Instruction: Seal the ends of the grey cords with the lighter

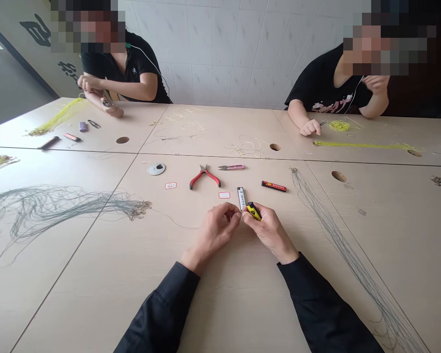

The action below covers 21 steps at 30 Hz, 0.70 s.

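My left hand is closed in a pinch on the end of a thin grey-green cord, which trails left to a bundle. In my right hand is a yellow and black lighter, tilted toward the left fingertips. The two hands almost meet, and the fingers hide the cord's tip. Just beyond them lies a white and black lighter. To the left spreads the bundle of grey-green cords with small metal ends. A similar cord bundle runs down the right side.
Red-handled pliers, pink thread snips, a red lighter and a round metal disc lie ahead. Two people in black shirts sit opposite, near yellow cord bundles. The tabletop has round holes and seams.
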Tool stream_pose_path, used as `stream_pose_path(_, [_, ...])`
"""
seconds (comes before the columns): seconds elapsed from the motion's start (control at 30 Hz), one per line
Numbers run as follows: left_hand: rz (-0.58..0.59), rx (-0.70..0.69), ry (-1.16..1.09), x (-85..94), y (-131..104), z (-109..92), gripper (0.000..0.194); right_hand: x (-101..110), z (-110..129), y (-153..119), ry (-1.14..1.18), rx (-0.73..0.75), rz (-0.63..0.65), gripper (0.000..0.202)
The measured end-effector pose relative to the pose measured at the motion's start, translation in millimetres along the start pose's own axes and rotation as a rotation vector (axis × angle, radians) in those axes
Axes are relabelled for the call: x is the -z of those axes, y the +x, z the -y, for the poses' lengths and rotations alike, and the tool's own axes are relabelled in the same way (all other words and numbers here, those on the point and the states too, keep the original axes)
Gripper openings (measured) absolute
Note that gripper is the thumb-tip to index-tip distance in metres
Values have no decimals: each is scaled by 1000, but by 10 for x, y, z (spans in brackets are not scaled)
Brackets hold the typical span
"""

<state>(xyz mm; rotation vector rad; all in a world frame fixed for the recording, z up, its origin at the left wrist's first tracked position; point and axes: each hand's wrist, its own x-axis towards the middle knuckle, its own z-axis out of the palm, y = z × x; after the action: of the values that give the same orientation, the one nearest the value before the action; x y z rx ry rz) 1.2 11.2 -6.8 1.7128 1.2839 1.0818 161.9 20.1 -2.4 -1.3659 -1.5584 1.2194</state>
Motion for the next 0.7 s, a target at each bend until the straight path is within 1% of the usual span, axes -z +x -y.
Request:
stream_pose_path(0.2, [1,24,-13,6,9,-18,13,-7,5,0,-15,16,-23,20])
stream_pose_path(0.4, [-9,8,-23,-5,6,-6,12,-7,17,-11,10,-1,-69,34])
stream_pose_path(0.5, [4,13,-22,-8,6,-1,12,-6,31,-11,-8,24,-75,35])
stream_pose_path(0.7, [15,19,-26,-6,9,-4,9,-12,26,-2,-11,14,-68,36])
